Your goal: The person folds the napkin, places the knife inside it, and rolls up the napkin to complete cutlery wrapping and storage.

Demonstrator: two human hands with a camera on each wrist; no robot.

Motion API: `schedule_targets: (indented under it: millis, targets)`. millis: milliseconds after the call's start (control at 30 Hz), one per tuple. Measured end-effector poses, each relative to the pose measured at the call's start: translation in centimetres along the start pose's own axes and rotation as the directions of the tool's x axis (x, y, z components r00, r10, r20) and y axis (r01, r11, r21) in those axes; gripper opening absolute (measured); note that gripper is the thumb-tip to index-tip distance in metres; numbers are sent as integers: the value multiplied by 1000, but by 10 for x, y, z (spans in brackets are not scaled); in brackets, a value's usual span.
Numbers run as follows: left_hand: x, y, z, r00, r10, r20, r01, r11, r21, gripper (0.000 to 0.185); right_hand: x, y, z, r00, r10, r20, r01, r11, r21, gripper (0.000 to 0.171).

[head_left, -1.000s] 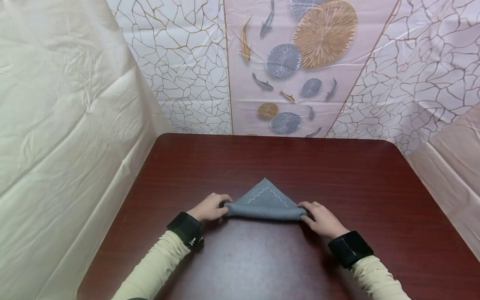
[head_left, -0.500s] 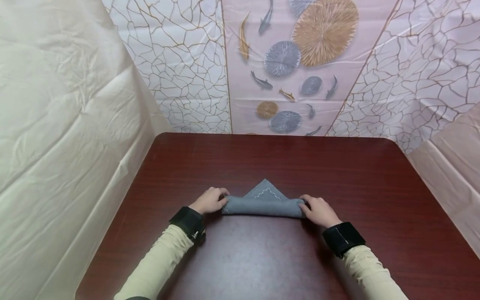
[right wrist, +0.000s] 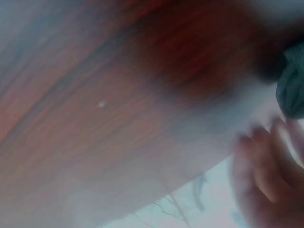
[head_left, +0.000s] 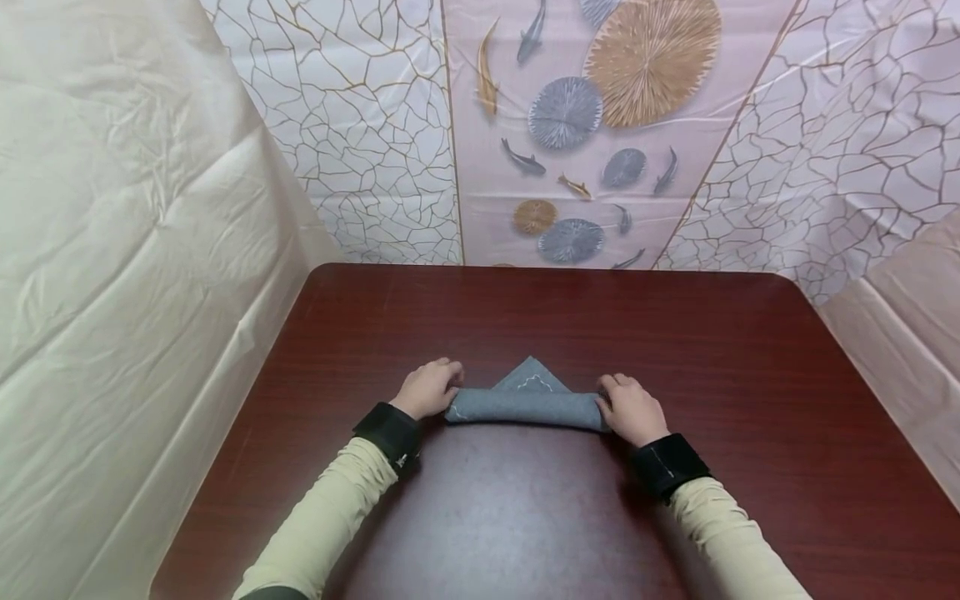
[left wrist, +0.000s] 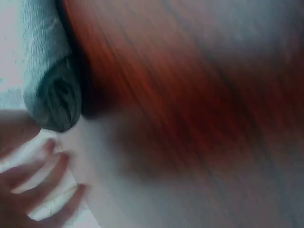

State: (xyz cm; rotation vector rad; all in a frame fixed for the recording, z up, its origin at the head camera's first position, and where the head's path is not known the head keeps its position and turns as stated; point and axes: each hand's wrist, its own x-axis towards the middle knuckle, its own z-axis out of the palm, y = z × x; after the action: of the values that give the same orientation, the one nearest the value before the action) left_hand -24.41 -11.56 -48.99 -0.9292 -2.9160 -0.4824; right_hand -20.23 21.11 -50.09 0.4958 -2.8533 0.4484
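Observation:
A grey-blue cloth [head_left: 528, 408] lies on the table, its near part rolled into a sideways tube. Beyond the tube a triangular corner with a white wavy line points to the far side. My left hand [head_left: 429, 389] is at the tube's left end, thumb right at the cloth. In the left wrist view its fingers [left wrist: 45, 183] are spread, apart from the roll's coiled end [left wrist: 59, 97]. My right hand [head_left: 633, 408] is at the tube's right end, thumb at the cloth. Its blurred fingers [right wrist: 261, 161] extend loosely beside the roll's end in the right wrist view.
The dark red wooden table [head_left: 480, 517] has rounded far corners. Behind it hangs a patterned sheet [head_left: 570, 167] with fish and round shapes. A cream sheet [head_left: 142, 275] hangs along the left side. Black bands [head_left: 388, 435] circle both wrists over pale sleeves.
The tube has rolled away from me, and the flat triangle beyond it has shrunk. Both hands have moved slightly farther from me, and their fingers have come off the cloth's ends.

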Motion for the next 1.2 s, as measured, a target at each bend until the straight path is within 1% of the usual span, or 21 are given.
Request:
schedule_targets:
  millis: [33, 67, 100, 133, 167, 200, 233, 333, 400, 467, 567, 633, 700, 800, 867, 933, 1000, 1067, 1100, 1200]
  targets:
    - [0, 2, 1, 997, 68, -33, -67, 997, 35, 13, 0, -2, 1, 998, -59, -38, 58, 998, -14, 19]
    - [0, 3, 2, 989, 135, -62, -131, 989, 71, 18, 1, -3, 3, 991, -118, -69, 116, 993, -30, 22]
    - [0, 5, 3, 976, 198, -86, -189, 977, 102, 21, 1, -4, 4, 980, -175, -93, 171, 984, -46, 25]
    - [0, 7, 3, 965, 245, -96, -233, 965, 125, 24, 1, -6, 4, 969, -224, -106, 219, 974, -57, 28]
    - [-1, 9, 4, 958, 270, -95, -257, 957, 136, 25, 1, -7, 4, 959, -261, -109, 255, 965, -62, 31]
    - [-2, 11, 3, 958, 275, -88, -262, 956, 133, 26, 0, -8, 4, 954, -282, -105, 277, 959, -63, 31]
    - [-3, 13, 4, 962, 263, -78, -252, 959, 127, 25, -1, -9, 3, 952, -290, -100, 285, 956, -65, 31]
    - [-8, 18, 2, 979, 201, -22, -198, 973, 117, 18, -6, -11, -1, 963, -260, -69, 256, 965, -59, 27]
    - [-12, 22, 1, 984, 179, 22, -180, 973, 144, 27, -10, -12, -3, 969, -246, -29, 243, 968, -63, 29]
    - [-15, 25, 2, 982, 181, 58, -189, 962, 196, 36, -14, -14, -4, 970, -241, 14, 241, 968, -71, 38]
    - [-18, 29, 4, 977, 201, 74, -213, 941, 264, 32, -17, -17, -2, 967, -246, 65, 251, 964, -92, 49]
    - [-19, 30, 6, 976, 205, 70, -217, 935, 280, 28, -19, -18, -1, 967, -241, 87, 249, 964, -96, 50]
    - [-19, 30, 6, 976, 206, 69, -217, 938, 270, 27, -21, -19, 0, 968, -231, 99, 240, 967, -88, 48]
    - [-20, 29, 3, 978, 192, 83, -204, 964, 171, 31, -25, -18, -4, 970, -212, 117, 217, 976, -32, 44]
    - [-21, 26, 2, 980, 171, 105, -178, 982, 62, 34, -27, -17, -8, 970, -204, 134, 202, 979, 29, 42]
    - [-22, 22, 1, 981, 145, 129, -137, 988, -69, 34, -29, -14, -11, 967, -200, 157, 187, 978, 93, 41]
    - [-22, 16, 0, 980, 141, 141, -113, 976, -187, 31, -30, -11, -15, 962, -206, 180, 180, 972, 150, 39]
    - [-21, 11, -1, 977, 154, 149, -106, 951, -289, 28, -30, -8, -18, 957, -205, 204, 160, 964, 214, 38]
    - [-20, 6, 0, 974, 181, 138, -127, 935, -330, 26, -29, -7, -20, 956, -202, 211, 150, 959, 239, 37]
    - [-17, -2, -1, 968, 214, 128, -142, 895, -422, 22, -25, -2, -23, 957, -176, 231, 97, 944, 315, 38]
